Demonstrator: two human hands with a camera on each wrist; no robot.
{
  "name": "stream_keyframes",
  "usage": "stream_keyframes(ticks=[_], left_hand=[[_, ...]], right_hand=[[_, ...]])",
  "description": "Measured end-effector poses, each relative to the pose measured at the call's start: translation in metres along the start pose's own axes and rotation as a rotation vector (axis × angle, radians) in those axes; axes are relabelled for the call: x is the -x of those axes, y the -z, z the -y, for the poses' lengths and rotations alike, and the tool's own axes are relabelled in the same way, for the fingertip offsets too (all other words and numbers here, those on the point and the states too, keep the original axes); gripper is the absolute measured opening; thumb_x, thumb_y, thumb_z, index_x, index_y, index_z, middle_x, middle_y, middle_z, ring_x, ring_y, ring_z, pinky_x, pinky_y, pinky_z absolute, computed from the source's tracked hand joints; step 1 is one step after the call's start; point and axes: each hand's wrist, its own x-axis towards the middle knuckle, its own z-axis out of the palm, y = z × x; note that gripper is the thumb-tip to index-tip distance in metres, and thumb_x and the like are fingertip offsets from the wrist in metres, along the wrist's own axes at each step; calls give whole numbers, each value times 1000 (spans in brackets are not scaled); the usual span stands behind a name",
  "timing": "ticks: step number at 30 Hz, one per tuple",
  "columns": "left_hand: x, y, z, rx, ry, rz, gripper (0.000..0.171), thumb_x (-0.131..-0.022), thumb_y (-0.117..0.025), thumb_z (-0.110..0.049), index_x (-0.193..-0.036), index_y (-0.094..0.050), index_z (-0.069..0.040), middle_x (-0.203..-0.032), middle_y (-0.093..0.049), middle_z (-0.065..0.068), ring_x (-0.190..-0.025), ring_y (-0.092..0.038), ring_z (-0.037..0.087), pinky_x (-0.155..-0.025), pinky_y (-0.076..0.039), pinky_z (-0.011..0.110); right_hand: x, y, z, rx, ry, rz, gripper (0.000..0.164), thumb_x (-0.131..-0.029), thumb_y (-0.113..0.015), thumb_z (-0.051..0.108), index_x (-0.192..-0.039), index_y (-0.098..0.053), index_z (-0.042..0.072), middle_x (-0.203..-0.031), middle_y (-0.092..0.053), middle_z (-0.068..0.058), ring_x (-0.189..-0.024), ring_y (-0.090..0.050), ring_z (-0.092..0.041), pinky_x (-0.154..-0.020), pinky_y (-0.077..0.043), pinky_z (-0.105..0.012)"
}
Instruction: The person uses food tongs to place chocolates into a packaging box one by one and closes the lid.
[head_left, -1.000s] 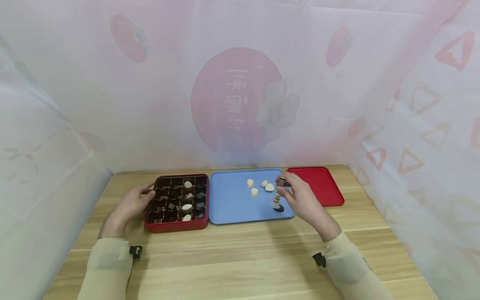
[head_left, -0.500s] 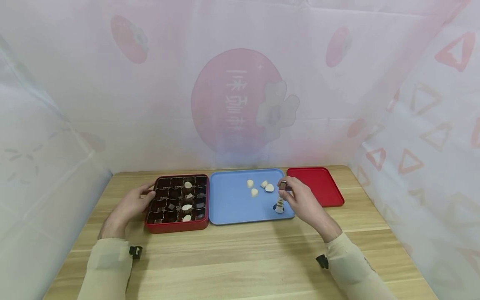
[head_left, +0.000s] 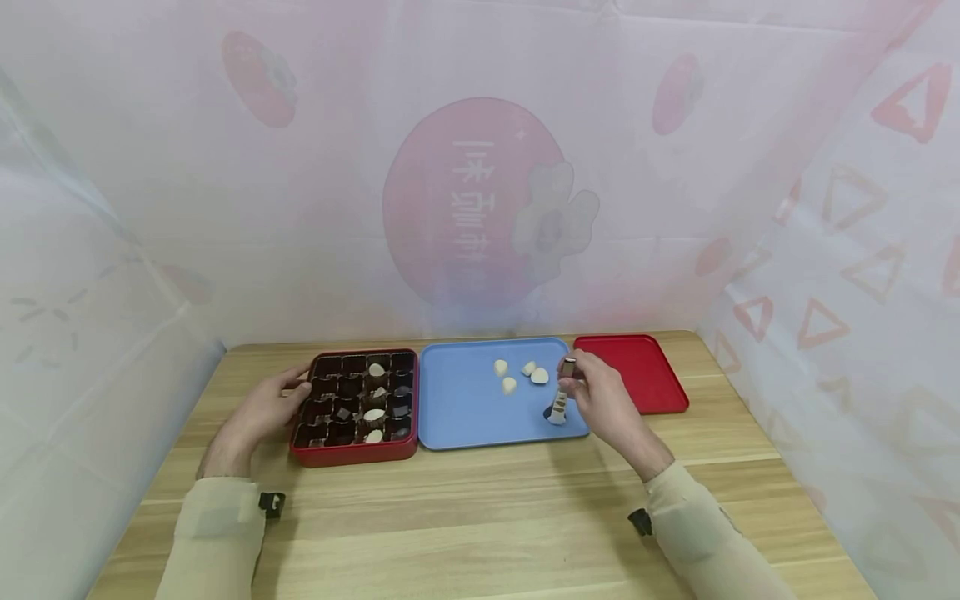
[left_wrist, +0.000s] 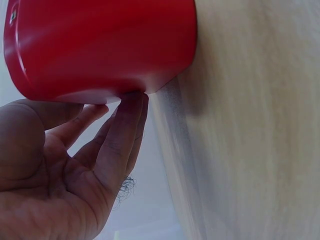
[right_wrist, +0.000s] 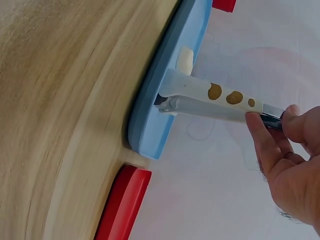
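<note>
My right hand (head_left: 603,400) pinches a pair of tongs (right_wrist: 220,95) with pale tips and brown oval spots. The tips point down at the right part of the blue tray (head_left: 457,417), at a dark chocolate (right_wrist: 161,100); whether they squeeze it I cannot tell. White chocolates (head_left: 509,385) lie farther in on the tray. To the left, a red box (head_left: 352,454) has a dark divided insert with chocolates in some cells, white ones (head_left: 374,414) among them. My left hand (left_wrist: 75,170) rests extended fingers against the box's outer side, thumb near its rim.
A flat red lid or tray (head_left: 652,375) lies right of the blue tray. The wooden table (head_left: 450,517) runs along the front. Printed cloth walls (head_left: 322,208) stand behind and at both sides.
My right hand has shifted slightly right, and the tongs' tips have dropped onto the dark chocolate, which now shows at their left. The left hand and box stay still.
</note>
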Motion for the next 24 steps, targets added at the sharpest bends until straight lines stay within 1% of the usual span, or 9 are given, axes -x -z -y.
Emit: stream_keyframes(ticks=[2, 5, 8, 13, 18, 21, 24], left_hand=[[0, 0, 0, -3, 1, -1, 60, -114, -47, -27, -165, -30, -1, -146, -55, 40, -121, -69, 50, -100, -56, 61], [0, 1, 1, -12, -1, -5, 60, -114, -46, -28, -164, -30, -1, -145, -56, 40, -118, -70, 47, -99, -56, 60], [0, 1, 0, -9, 3, -4, 60, -114, -47, -29, -165, -30, -1, -146, -56, 39, -117, -71, 46, -101, -55, 61], [1, 2, -2, 1, 4, 4, 60, -114, -46, -28, -165, -29, -1, -146, -55, 40, -119, -70, 47, -103, -54, 63], [0, 1, -1, 10, 1, 9, 60, -114, -46, -27, -165, -29, 0, -146, -54, 40, -120, -69, 49, -103, -54, 64], [-1, 0, 0, 12, 0, 9, 60, -114, -46, -27, -165, -29, 0, -147, -54, 41, -121, -69, 49, -104, -54, 63], [-1, -1, 1, 8, -2, 7, 59, -114, -46, -26, -165, -29, 0, -146, -54, 40, -122, -68, 50, -103, -54, 63]], right_hand=[[-1, -2, 2, -14, -16, 4, 15, -99, -72, 8, -108, -64, 16, -104, -66, 0, -94, -70, -14, -81, -65, -27], [-4, -4, 8, -34, -17, 5, 16, -100, -71, 7, -110, -63, 17, -106, -66, 1, -99, -71, -15, -82, -66, -27], [-7, -8, 14, -57, 6, -12, 15, -100, -70, 7, -109, -63, 17, -108, -66, 1, -102, -72, -16, -80, -66, -26], [-13, -14, 27, -84, 58, -63, 16, -99, -71, 6, -109, -64, 17, -108, -67, 1, -104, -72, -17, -80, -66, -27], [-21, -23, 40, -111, 100, -100, 12, -101, -69, 8, -110, -65, 16, -111, -68, 1, -109, -72, -18, -80, -66, -28], [-25, -27, 51, -137, 111, -111, 11, -102, -67, 10, -112, -66, 16, -114, -68, -1, -113, -71, -19, -80, -66, -26], [-30, -31, 61, -131, 126, -126, 13, -102, -68, 11, -114, -66, 16, -115, -68, 0, -113, -71, -19, -85, -65, -28]])
